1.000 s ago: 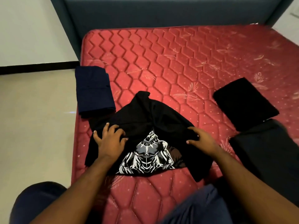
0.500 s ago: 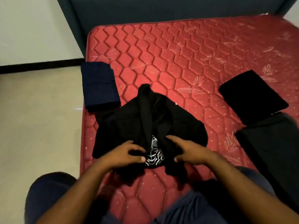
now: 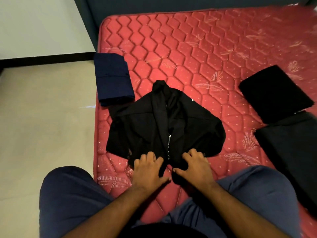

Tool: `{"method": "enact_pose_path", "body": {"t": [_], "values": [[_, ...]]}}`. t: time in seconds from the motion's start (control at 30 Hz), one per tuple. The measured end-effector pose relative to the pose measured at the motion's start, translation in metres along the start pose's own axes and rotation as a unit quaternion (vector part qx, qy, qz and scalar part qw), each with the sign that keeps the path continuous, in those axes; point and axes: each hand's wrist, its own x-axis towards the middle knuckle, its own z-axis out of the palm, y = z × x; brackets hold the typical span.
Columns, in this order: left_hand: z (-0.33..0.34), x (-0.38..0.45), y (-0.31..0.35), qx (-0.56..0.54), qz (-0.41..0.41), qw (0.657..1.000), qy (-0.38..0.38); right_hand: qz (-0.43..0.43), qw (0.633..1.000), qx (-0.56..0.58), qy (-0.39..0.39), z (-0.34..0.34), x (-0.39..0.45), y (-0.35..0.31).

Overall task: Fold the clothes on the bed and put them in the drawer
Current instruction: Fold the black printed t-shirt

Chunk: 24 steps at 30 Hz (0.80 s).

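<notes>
A black T-shirt [image 3: 144,127] lies bunched on the red quilted mattress [image 3: 197,48], its two sides drawn together so only a sliver of the white print shows at the centre seam. My left hand [image 3: 148,169] grips the shirt's near edge left of the seam, fingers curled into the cloth. My right hand [image 3: 193,164] holds the near edge right of the seam the same way. Both hands sit close together at the shirt's bottom.
A folded navy garment [image 3: 112,78] lies at the mattress's left edge. A folded black garment [image 3: 274,93] and another dark folded piece [image 3: 295,152] lie at the right. Beige floor [image 3: 42,117] is left of the bed; a dark headboard [image 3: 154,4] is behind. My knees rest on the mattress.
Both hands pulled the shirt's sides inward, covering the white print, then slid back toward me to the shirt's near edge. The view shifted left.
</notes>
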Motion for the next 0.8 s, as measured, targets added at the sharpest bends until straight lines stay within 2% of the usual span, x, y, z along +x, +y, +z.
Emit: {"method": "enact_pose_path", "body": {"t": [0.07, 0.1, 0.13, 0.17, 0.2, 0.23, 0.27, 0.3, 0.33, 0.37, 0.4, 0.43, 0.5, 0.57, 0.67, 0.77, 0.8], "values": [[0.005, 0.000, -0.001, 0.033, 0.025, 0.998, -0.053, 0.000, 0.997, 0.072, 0.027, 0.001, 0.003, 0.001], [0.008, 0.001, -0.004, 0.020, 0.034, 0.997, -0.065, 0.031, 0.984, 0.171, 0.048, -0.003, 0.006, -0.001], [0.010, 0.003, -0.007, -0.041, 0.041, 0.996, -0.069, 0.082, 0.946, 0.304, 0.073, -0.010, 0.010, -0.002], [0.010, 0.005, -0.010, -0.165, 0.033, 0.985, -0.042, 0.162, 0.869, 0.456, 0.103, -0.020, 0.015, -0.003], [0.004, 0.007, -0.013, -0.314, -0.018, 0.949, -0.004, 0.238, 0.765, 0.584, 0.132, -0.030, 0.019, -0.002], [-0.001, 0.008, -0.016, -0.446, -0.092, 0.889, 0.045, 0.282, 0.674, 0.666, 0.152, -0.036, 0.021, 0.004], [-0.006, 0.010, -0.019, -0.542, -0.168, 0.819, 0.089, 0.304, 0.611, 0.715, 0.152, -0.040, 0.021, 0.006], [-0.009, 0.014, -0.024, -0.606, -0.213, 0.758, 0.111, 0.311, 0.588, 0.734, 0.139, -0.043, 0.019, 0.005], [-0.013, 0.015, -0.027, -0.637, -0.242, 0.722, 0.122, 0.302, 0.585, 0.744, 0.116, -0.042, 0.014, 0.004], [-0.016, 0.016, -0.027, -0.650, -0.253, 0.706, 0.126, 0.290, 0.598, 0.739, 0.107, -0.038, 0.006, -0.001], [-0.021, 0.015, -0.025, -0.654, -0.251, 0.702, 0.129, 0.277, 0.627, 0.722, 0.097, -0.033, -0.001, -0.005], [-0.023, 0.012, -0.022, -0.656, -0.244, 0.701, 0.136, 0.254, 0.687, 0.675, 0.085, -0.027, -0.008, -0.007], [-0.030, 0.004, -0.016, -0.635, -0.220, 0.723, 0.159, 0.232, 0.789, 0.564, 0.075, -0.020, -0.015, -0.010], [-0.042, -0.001, -0.020, -0.598, -0.181, 0.761, 0.173, 0.198, 0.856, 0.470, 0.088, -0.029, -0.014, -0.006], [-0.077, 0.017, -0.037, -0.553, -0.102, 0.802, 0.203, 0.177, 0.911, 0.364, 0.083, -0.075, 0.021, 0.007], [-0.140, 0.073, -0.050, -0.448, -0.009, 0.854, 0.265, 0.093, 0.962, 0.253, 0.047, -0.149, 0.098, 0.012], [-0.171, 0.098, -0.057, -0.412, 0.007, 0.859, 0.303, 0.067, 0.970, 0.226, 0.068, -0.180, 0.129, 0.013]]}}
